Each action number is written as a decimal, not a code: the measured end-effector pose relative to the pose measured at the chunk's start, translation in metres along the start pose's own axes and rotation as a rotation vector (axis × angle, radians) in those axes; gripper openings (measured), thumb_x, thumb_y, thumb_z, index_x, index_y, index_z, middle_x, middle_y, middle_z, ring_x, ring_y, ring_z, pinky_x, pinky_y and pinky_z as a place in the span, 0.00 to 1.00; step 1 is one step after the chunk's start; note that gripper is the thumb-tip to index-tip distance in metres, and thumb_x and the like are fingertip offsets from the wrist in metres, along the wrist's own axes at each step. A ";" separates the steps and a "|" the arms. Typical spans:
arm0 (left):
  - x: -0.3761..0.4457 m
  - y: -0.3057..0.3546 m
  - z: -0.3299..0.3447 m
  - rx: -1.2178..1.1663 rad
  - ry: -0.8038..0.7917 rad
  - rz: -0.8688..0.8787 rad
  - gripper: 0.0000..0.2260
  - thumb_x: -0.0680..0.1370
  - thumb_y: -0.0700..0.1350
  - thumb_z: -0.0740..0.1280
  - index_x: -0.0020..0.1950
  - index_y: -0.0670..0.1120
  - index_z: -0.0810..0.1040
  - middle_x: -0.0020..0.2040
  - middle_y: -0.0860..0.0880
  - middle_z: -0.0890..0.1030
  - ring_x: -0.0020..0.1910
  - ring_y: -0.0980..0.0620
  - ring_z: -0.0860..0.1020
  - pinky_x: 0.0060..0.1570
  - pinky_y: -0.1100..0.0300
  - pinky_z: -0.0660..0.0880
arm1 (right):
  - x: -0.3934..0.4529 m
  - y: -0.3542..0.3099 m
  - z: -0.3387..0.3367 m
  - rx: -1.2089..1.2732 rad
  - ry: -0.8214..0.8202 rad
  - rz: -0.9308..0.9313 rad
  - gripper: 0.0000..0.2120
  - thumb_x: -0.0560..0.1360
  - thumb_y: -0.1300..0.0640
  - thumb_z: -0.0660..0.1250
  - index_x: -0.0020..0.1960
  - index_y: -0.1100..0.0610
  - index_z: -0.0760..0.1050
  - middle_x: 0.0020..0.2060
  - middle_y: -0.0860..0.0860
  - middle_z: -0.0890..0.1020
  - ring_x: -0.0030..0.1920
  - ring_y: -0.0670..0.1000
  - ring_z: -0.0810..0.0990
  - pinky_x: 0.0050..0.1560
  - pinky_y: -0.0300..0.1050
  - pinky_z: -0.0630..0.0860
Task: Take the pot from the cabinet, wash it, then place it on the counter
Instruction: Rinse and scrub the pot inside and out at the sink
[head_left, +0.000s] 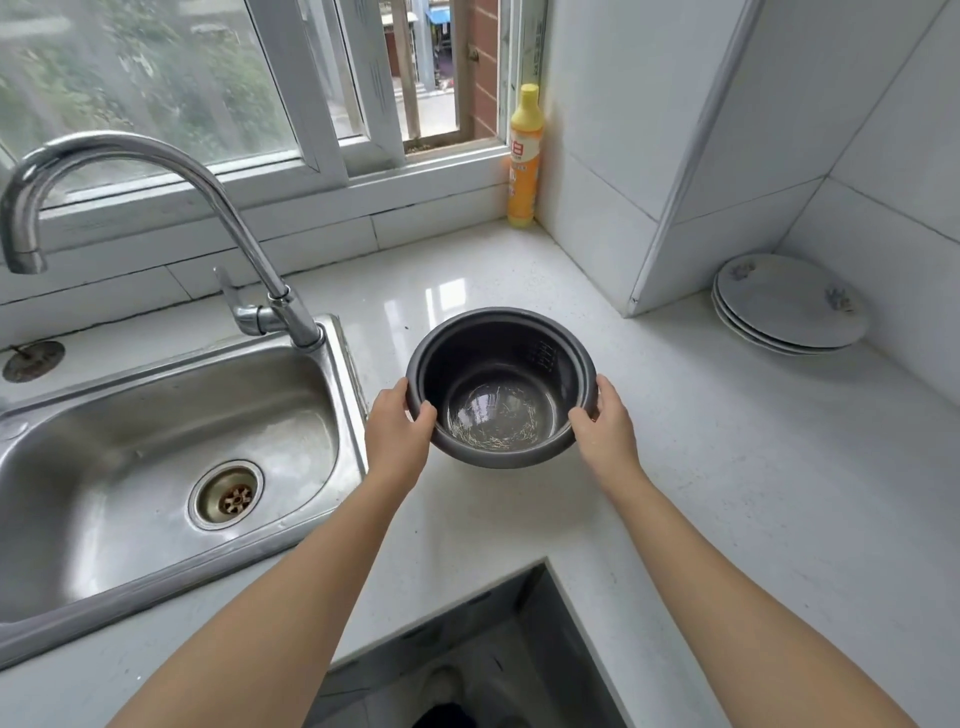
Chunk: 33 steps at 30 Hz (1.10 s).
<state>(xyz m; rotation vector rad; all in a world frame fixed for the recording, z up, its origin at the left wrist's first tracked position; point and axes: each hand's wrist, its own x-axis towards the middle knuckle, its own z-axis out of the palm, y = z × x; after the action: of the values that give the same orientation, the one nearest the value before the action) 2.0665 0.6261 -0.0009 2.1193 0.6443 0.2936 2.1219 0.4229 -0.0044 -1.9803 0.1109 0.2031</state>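
A dark, round pot (501, 384) with a scratched inner bottom stands upright over the white counter (701, 467), just right of the sink. My left hand (397, 426) grips its left rim, thumb hooked over the edge. My right hand (605, 421) grips the right rim the same way. The pot holds nothing. Whether its base touches the counter I cannot tell.
A steel sink (156, 457) with a drain lies to the left, a curved tap (156, 171) arching over it. A yellow detergent bottle (524, 161) stands in the window corner. Stacked plates (789, 304) sit at the far right by the tiled wall.
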 end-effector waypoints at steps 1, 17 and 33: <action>0.004 0.000 0.000 -0.003 -0.003 -0.002 0.05 0.76 0.41 0.61 0.47 0.42 0.75 0.46 0.42 0.76 0.46 0.45 0.75 0.42 0.59 0.69 | 0.003 -0.001 0.002 -0.005 -0.004 0.006 0.23 0.75 0.62 0.59 0.70 0.58 0.65 0.56 0.53 0.78 0.49 0.49 0.73 0.48 0.39 0.70; 0.038 -0.010 0.001 0.073 -0.069 0.113 0.08 0.78 0.47 0.60 0.56 0.49 0.73 0.48 0.47 0.77 0.48 0.48 0.75 0.44 0.59 0.68 | 0.028 -0.015 0.006 -0.214 -0.096 -0.026 0.25 0.76 0.57 0.55 0.73 0.55 0.58 0.71 0.56 0.64 0.55 0.48 0.66 0.67 0.55 0.67; 0.013 -0.012 -0.038 0.537 -0.158 0.224 0.22 0.80 0.51 0.57 0.73 0.46 0.65 0.67 0.47 0.71 0.66 0.49 0.70 0.58 0.56 0.69 | 0.004 -0.018 -0.036 -0.672 -0.165 -0.266 0.24 0.81 0.54 0.54 0.75 0.57 0.57 0.75 0.53 0.59 0.75 0.53 0.57 0.73 0.50 0.58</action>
<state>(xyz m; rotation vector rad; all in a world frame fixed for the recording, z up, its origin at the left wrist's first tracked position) 2.0566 0.6652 0.0114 2.7053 0.4205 0.0728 2.1320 0.3977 0.0252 -2.6042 -0.3727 0.2510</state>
